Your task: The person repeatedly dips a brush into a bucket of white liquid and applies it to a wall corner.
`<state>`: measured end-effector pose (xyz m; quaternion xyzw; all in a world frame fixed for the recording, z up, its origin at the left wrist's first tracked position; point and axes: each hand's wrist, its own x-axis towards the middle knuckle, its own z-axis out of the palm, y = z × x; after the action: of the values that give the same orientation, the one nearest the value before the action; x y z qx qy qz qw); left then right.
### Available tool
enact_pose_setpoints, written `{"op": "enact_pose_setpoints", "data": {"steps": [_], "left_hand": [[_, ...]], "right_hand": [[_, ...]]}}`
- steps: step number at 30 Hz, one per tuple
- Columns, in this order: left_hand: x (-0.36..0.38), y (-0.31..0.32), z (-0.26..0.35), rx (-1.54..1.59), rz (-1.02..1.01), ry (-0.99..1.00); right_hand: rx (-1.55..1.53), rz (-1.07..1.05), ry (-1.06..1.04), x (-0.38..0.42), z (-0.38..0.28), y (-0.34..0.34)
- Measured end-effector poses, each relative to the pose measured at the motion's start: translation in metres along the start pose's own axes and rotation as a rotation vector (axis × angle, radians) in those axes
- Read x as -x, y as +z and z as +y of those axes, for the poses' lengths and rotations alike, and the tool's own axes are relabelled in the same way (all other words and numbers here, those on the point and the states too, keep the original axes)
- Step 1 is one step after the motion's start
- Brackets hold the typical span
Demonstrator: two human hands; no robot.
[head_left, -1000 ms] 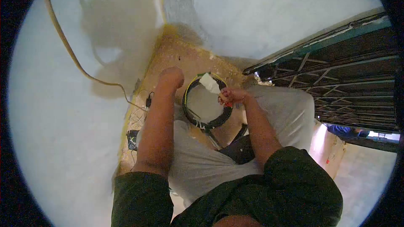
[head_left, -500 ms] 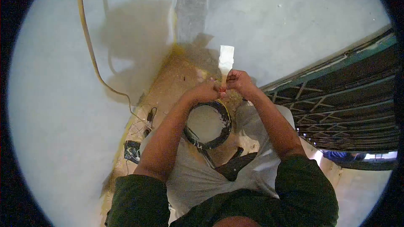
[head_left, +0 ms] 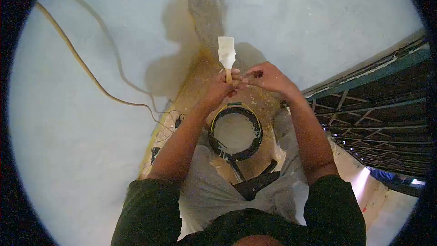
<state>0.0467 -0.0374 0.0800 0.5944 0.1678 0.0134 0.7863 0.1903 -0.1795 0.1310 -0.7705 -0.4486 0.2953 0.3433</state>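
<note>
A paintbrush (head_left: pixel 226 54) with a white-coated head stands upright in my left hand (head_left: pixel 223 86), its wooden handle between the fingers. A red tip of the handle shows low in the palm. My right hand (head_left: pixel 269 78) is just to the right of it, fingers loosely bent and apart, fingertips close to the left hand's fingers. Below both hands a black bucket (head_left: pixel 259 142) with a yellow handle holds pale paint (head_left: pixel 235 132). A dark-handled tool (head_left: pixel 236 171) overlaps the bucket's near rim.
Pale walls meet at a grey unpainted corner strip (head_left: pixel 205 13). A yellowish cable (head_left: pixel 86 68) hangs along the left wall to a black plug (head_left: pixel 178 120) near the floor. On the right is a folding metal gate (head_left: pixel 373 118). My knees flank the bucket.
My right hand has come away from the brush handle and moved slightly right. The brush stays upright in my left hand, a little further left and higher in view.
</note>
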Motion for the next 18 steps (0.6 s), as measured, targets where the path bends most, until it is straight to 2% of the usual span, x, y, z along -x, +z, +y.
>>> {"op": "enact_pose_setpoints", "data": {"steps": [4, 5, 7, 9, 10, 12, 13, 15, 18], "left_hand": [[-0.014, -0.008, -0.015, -0.141, 0.102, 0.022], [-0.020, -0.011, -0.021, -0.152, 0.104, 0.021], [-0.028, -0.016, -0.032, 0.194, 0.099, -0.021], [-0.032, -0.016, -0.038, 0.191, 0.128, 0.001], [-0.034, -0.017, -0.041, 0.198, 0.154, 0.030], [-0.044, -0.023, -0.055, 0.154, 0.176, 0.000], [-0.050, -0.026, -0.061, 0.113, 0.191, -0.020], [-0.055, -0.021, -0.067, 0.140, 0.270, -0.086], [-0.057, -0.004, -0.069, 0.127, 0.401, -0.172]], "right_hand": [[0.171, -0.070, 0.007, 0.013, 0.027, -0.028], [0.218, -0.090, 0.065, 0.013, 0.038, -0.031], [0.258, -0.110, 0.123, 0.018, 0.063, -0.030], [0.503, 0.163, -0.147, 0.030, 0.082, -0.022], [0.495, 0.163, -0.150, 0.030, 0.092, -0.024], [0.474, -0.036, -0.093, 0.028, 0.098, -0.029], [0.469, -0.033, -0.097, 0.026, 0.098, -0.031], [0.379, -0.207, 0.130, 0.022, 0.089, -0.037], [0.439, -0.212, 0.080, 0.022, 0.084, -0.043]]}}
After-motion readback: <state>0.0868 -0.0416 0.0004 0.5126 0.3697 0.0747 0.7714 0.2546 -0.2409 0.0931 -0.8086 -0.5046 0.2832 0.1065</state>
